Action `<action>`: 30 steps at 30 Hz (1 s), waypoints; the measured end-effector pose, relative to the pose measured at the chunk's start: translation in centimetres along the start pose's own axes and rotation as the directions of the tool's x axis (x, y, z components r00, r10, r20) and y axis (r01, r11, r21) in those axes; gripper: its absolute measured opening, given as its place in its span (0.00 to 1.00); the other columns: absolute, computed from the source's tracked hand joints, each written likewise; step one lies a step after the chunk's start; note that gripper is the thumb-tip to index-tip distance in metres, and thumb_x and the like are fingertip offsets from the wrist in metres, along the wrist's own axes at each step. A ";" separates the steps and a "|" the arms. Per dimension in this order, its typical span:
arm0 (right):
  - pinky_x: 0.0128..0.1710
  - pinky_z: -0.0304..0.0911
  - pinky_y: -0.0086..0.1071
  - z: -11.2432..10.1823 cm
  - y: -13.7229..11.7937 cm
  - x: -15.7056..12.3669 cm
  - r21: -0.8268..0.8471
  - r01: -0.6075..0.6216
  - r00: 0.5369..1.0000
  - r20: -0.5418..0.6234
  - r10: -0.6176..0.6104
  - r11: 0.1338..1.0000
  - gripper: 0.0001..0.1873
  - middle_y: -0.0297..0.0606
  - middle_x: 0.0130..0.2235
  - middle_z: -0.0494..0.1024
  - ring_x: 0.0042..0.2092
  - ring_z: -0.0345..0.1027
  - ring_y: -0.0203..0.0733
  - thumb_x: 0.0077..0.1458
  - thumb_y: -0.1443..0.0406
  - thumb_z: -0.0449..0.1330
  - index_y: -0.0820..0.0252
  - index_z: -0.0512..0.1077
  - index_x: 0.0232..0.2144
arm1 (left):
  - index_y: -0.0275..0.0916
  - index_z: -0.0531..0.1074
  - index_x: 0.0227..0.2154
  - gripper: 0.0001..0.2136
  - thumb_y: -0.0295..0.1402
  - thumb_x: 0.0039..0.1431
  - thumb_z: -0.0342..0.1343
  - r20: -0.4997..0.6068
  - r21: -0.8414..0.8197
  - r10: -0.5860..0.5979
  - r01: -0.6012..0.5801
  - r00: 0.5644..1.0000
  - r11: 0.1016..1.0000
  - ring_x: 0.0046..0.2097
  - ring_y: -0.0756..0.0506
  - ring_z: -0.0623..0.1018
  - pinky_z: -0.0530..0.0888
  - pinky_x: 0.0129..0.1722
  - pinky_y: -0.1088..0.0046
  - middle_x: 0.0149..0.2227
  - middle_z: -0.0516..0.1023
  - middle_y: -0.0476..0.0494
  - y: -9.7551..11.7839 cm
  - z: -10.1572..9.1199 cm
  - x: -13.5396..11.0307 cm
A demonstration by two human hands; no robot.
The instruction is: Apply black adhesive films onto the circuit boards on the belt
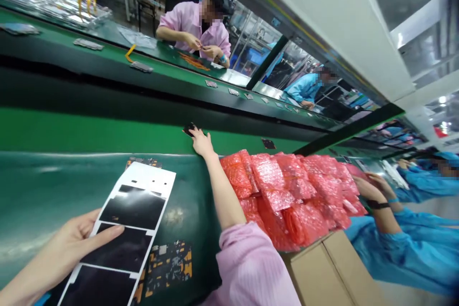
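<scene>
Coming up past the fingers (pixel 199 139), a long green conveyor bench (pixel 107 55) stretches away, glass-fronted shelving (pixel 253 43) behind it, white ceiling panels (pixel 322 19) overhead!

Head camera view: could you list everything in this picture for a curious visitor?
White sheet of black film pieces: 1, white and black, over the green belt.
Red bubble bags: many, red, piled beside the right arm.
Cardboard box: 1, tan, under the bags.
Green belt: 1, green, beneath the hands.
Small flat parts: many, grey, along the far belt.
Co-workers in smocks: several, pink and blue, around the line.
Left hand: 1, bare, holding the sheet.
Right hand: 1, bare, pink sleeve, at a small black piece.
</scene>
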State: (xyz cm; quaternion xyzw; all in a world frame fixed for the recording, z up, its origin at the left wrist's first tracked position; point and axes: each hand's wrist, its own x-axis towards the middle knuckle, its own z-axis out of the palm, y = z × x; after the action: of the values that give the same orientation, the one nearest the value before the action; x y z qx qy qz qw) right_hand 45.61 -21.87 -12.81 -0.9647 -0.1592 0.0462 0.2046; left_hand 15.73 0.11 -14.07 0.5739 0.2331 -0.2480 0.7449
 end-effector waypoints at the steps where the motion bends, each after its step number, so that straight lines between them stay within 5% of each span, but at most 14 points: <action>1: 0.71 0.47 0.59 0.0 0.3 -0.7 0.006 0.028 1.000 0.009 -0.028 1.000 0.26 0.43 0.68 0.68 0.71 0.58 0.50 0.63 0.77 0.53 0.55 0.73 0.59 | 0.40 0.75 0.49 0.31 0.55 0.48 0.70 0.014 0.065 0.033 -0.034 0.999 0.997 0.41 0.39 0.84 0.82 0.40 0.71 0.42 0.85 0.47 0.1 0.3 0.0; 5: 0.71 0.43 0.61 -0.7 -0.9 -5.8 0.064 0.130 0.990 -0.055 -0.127 0.989 0.29 0.52 0.71 0.62 0.73 0.51 0.52 0.63 0.78 0.47 0.63 0.68 0.63 | 0.36 0.77 0.45 0.23 0.51 0.57 0.63 0.016 0.297 0.176 -0.173 0.984 0.939 0.46 0.41 0.83 0.78 0.43 0.76 0.46 0.84 0.46 1.5 2.3 -0.5; 7: 0.72 0.45 0.53 -1.1 -2.5 -10.2 0.109 0.235 0.970 -0.097 -0.225 0.966 0.23 0.45 0.69 0.67 0.72 0.55 0.45 0.69 0.72 0.48 0.57 0.71 0.61 | 0.35 0.77 0.44 0.24 0.53 0.56 0.61 0.010 0.316 0.177 -0.171 0.984 0.933 0.44 0.40 0.82 0.78 0.42 0.73 0.44 0.84 0.43 2.1 3.2 -0.9; 8: 0.72 0.47 0.47 -1.1 -3.4 -12.8 0.140 0.332 0.942 -0.102 -0.320 0.933 0.19 0.40 0.64 0.75 0.68 0.63 0.41 0.69 0.68 0.52 0.53 0.75 0.56 | 0.35 0.77 0.43 0.25 0.54 0.55 0.60 0.002 0.324 0.182 -0.173 0.983 0.930 0.44 0.39 0.82 0.78 0.43 0.71 0.43 0.84 0.42 2.2 3.5 -1.2; 10: 0.71 0.48 0.47 -0.9 -4.9 -17.8 0.211 0.643 0.766 -0.178 -0.617 0.737 0.13 0.38 0.57 0.81 0.59 0.73 0.43 0.68 0.60 0.60 0.51 0.77 0.53 | 0.35 0.77 0.40 0.25 0.55 0.55 0.58 -0.022 0.359 0.215 -0.192 0.976 0.913 0.45 0.39 0.81 0.77 0.46 0.69 0.43 0.83 0.41 2.4 4.1 -1.8; 12: 0.68 0.52 0.43 -0.5 -5.9 -21.5 0.231 0.716 0.698 -0.271 -0.663 0.659 0.17 0.39 0.54 0.83 0.55 0.77 0.43 0.65 0.58 0.66 0.53 0.77 0.53 | 0.35 0.77 0.36 0.24 0.55 0.56 0.56 -0.022 0.401 0.254 -0.225 0.967 0.888 0.42 0.40 0.80 0.76 0.45 0.69 0.39 0.83 0.41 2.6 4.6 -2.4; 14: 0.65 0.54 0.39 0.0 -6.4 -23.3 0.320 0.693 0.721 -0.316 -0.616 0.647 0.16 0.38 0.52 0.84 0.52 0.80 0.41 0.64 0.59 0.67 0.54 0.77 0.53 | 0.35 0.76 0.33 0.23 0.54 0.57 0.54 0.010 0.418 0.290 -0.267 0.957 0.868 0.38 0.43 0.78 0.75 0.41 0.71 0.35 0.82 0.43 2.7 4.9 -2.8; 18: 0.57 0.60 0.37 0.5 -6.6 -23.5 0.660 0.464 0.871 -0.219 -0.440 0.590 0.06 0.33 0.45 0.87 0.44 0.83 0.39 0.62 0.61 0.69 0.49 0.82 0.43 | 0.37 0.75 0.27 0.18 0.46 0.61 0.53 0.094 0.553 0.436 -0.411 0.895 0.725 0.29 0.49 0.75 0.71 0.32 0.78 0.27 0.78 0.49 2.4 4.7 -3.4; 20: 0.56 0.60 0.38 0.7 -6.5 -23.4 0.767 0.357 0.910 -0.158 -0.383 0.532 0.04 0.32 0.42 0.87 0.42 0.84 0.41 0.60 0.62 0.71 0.47 0.83 0.39 | 0.39 0.77 0.27 0.16 0.41 0.65 0.52 0.186 0.631 0.538 -0.519 0.823 0.577 0.25 0.52 0.73 0.68 0.29 0.80 0.24 0.77 0.52 1.9 4.4 -3.7; 25: 0.55 0.59 0.38 1.0 -6.2 -24.4 0.884 0.222 0.918 -0.047 -0.394 0.412 0.07 0.32 0.40 0.87 0.42 0.84 0.43 0.56 0.64 0.73 0.44 0.84 0.37 | 0.42 0.79 0.31 0.16 0.38 0.72 0.50 0.337 0.673 0.699 -0.680 0.631 0.290 0.28 0.54 0.80 0.71 0.29 0.84 0.28 0.82 0.56 0.5 4.0 -4.5; 27: 0.56 0.59 0.39 1.1 -6.0 -24.9 0.909 0.141 0.919 0.027 -0.392 0.393 0.06 0.33 0.40 0.87 0.42 0.84 0.43 0.57 0.64 0.72 0.43 0.85 0.36 | 0.43 0.80 0.31 0.18 0.40 0.73 0.49 0.336 0.704 0.708 -0.665 0.621 0.250 0.28 0.54 0.80 0.72 0.29 0.85 0.28 0.81 0.56 0.3 4.3 -4.8; 30: 0.49 0.66 0.38 1.6 -5.7 -25.0 0.947 -0.031 0.963 0.115 -0.244 0.321 0.03 0.33 0.35 0.88 0.38 0.83 0.43 0.57 0.61 0.70 0.48 0.85 0.31 | 0.44 0.82 0.32 0.19 0.45 0.72 0.49 0.291 0.755 0.630 -0.577 0.720 0.311 0.27 0.52 0.79 0.73 0.29 0.84 0.27 0.81 0.54 0.4 4.8 -5.1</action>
State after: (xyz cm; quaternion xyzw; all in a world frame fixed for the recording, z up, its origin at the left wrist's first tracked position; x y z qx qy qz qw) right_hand 20.13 -24.50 -11.31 -0.6412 -0.1896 0.2305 0.7070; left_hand 12.31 -3.90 -9.45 0.8961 -0.1162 -0.0118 0.4282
